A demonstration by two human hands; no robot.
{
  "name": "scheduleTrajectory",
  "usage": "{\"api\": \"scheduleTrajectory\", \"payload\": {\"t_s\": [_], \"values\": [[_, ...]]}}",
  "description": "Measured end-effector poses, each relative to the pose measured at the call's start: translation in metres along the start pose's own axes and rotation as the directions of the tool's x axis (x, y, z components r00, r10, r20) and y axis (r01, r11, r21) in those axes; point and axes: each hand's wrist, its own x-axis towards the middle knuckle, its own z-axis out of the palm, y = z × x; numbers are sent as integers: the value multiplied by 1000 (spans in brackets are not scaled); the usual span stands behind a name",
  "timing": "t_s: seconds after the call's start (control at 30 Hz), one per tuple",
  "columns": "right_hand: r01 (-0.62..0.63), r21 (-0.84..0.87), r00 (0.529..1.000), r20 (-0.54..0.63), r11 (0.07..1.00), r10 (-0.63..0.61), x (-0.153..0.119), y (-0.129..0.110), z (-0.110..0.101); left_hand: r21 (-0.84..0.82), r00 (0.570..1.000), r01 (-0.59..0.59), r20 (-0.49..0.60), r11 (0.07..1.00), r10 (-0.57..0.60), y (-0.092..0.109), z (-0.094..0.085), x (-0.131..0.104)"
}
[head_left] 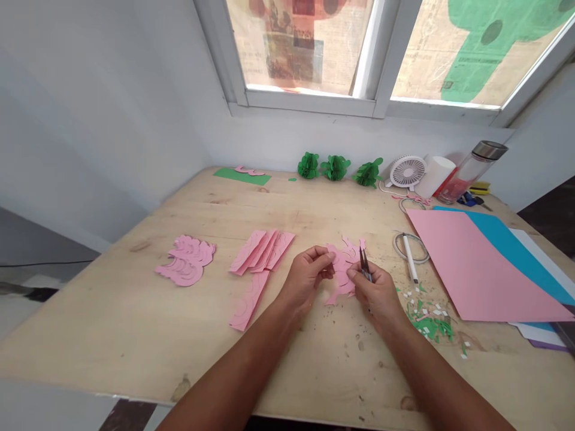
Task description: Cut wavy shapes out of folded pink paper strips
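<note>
My left hand [311,272] is closed, its thumb and forefinger pinching the edge of a cut piece of pink paper [342,261]. In my right hand [376,294] is a small pair of scissors [364,263], blades pointing away from me. The right thumb lies against the pink paper's right side. Ragged pink pieces spread around and beneath the fingers, and I cannot tell which are joined. Left of my hands lie folded pink paper strips [263,251] with drawn curved lines. Farther left is a stack of scalloped pink cut-outs [187,260].
Green and white scraps [429,326] lie right of my right hand, near a white pen [410,257] and a coiled cable. Pink sheets [476,263] cover blue and white ones. Green paper ornaments [335,167], a small fan [407,172] and a bottle [471,172] stand along the wall.
</note>
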Motion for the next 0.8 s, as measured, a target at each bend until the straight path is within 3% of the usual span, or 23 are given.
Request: {"api": "scheduleTrajectory", "payload": {"t_s": [0.23, 0.5, 0.8], "values": [[11, 29, 1000, -12, 1000, -11, 1, -5, -3, 142, 998, 23, 62, 990, -32, -1, 3, -4], [-2, 26, 1000, 14, 1000, 2, 2, 0, -3, 70, 1000, 7, -14, 998, -6, -3, 3, -2], [9, 87, 996, -86, 996, -2, 4, -4, -4, 68, 997, 71, 15, 995, -73, -6, 4, -5]]}}
